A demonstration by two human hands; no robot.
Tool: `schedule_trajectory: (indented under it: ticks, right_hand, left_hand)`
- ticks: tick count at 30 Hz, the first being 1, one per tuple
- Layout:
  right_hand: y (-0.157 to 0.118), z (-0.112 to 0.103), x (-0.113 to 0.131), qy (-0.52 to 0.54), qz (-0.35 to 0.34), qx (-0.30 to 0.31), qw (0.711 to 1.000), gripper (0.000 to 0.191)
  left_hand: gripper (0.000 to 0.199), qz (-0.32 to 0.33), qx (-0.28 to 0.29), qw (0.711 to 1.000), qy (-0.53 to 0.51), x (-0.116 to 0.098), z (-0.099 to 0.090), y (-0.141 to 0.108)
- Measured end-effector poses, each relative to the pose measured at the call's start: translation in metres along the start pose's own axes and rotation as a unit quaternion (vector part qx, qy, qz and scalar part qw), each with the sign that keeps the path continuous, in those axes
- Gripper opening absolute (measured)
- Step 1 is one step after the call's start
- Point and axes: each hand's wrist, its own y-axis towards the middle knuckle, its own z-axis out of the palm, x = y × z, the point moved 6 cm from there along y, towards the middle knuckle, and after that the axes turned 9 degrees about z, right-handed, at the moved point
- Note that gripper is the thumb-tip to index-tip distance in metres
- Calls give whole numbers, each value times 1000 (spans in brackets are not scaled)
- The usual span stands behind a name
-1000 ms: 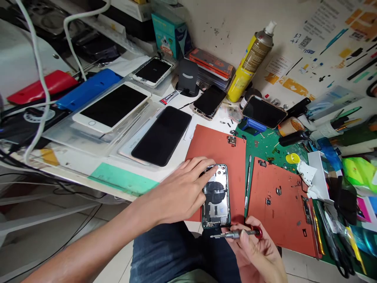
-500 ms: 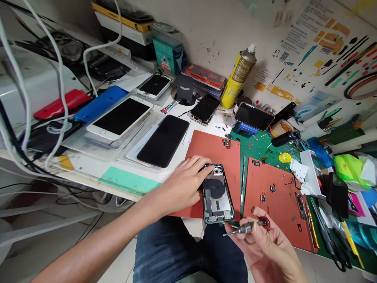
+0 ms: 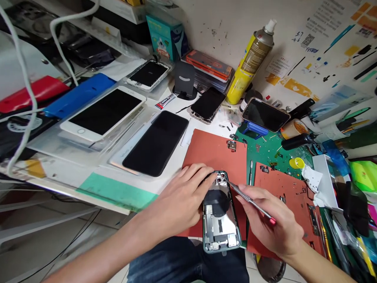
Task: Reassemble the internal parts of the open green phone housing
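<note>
An opened phone housing [image 3: 220,226] lies on the red-brown mat near the desk's front edge, its inside facing up. My left hand [image 3: 188,192] grips its upper left edge, fingers closed near the camera openings. Held like a pen in my right hand [image 3: 271,220] is a slim silver precision screwdriver [image 3: 250,200] with a red end. Its tip points at the camera openings at the top of the housing; whether it touches a screw is too small to tell. A metal pry tool [image 3: 251,173] lies just beyond my right hand.
A second red-brown mat [image 3: 294,196] bears several small phone parts. Left of the housing lies a dark phone screen [image 3: 156,143], with a white phone [image 3: 103,112] beyond it. A yellow spray can [image 3: 250,61] stands by the wall. Tools [image 3: 326,239] crowd the right edge.
My right hand has risen from below the housing to its upper right, turning the screwdriver onto the camera area. My left hand keeps its hold. The view has moved closer.
</note>
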Motion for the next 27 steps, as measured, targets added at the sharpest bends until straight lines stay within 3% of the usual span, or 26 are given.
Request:
schedule_trajectory:
  ticks: [2,6,11,20,23,27]
  right_hand:
    - [0,4,-5,-23,-46,26,998,45]
    - [-3,7,-13,-25,-74,74,994,33]
    - [-3,10,-12,-29,-122,76,989,26]
    - [-5,8,-21,-23,-86,118,989,32]
    - [-5,5,-27,-16,-75,172,982,39]
    - [2,1,-33,2,-34,233,972,31]
  left_hand:
    - [72,1,1,1000,3,0,1,0]
    - [70,11,-4,1000,13,-1,0,0]
    - [70,24,-10,999,30,-4,-4,0]
    - [50,36,-87,995,37,-2,-15,-3]
    - [45,29,-90,995,22,1,-16,-4]
    - [41,23,-90,995,29,1,-16,-4]
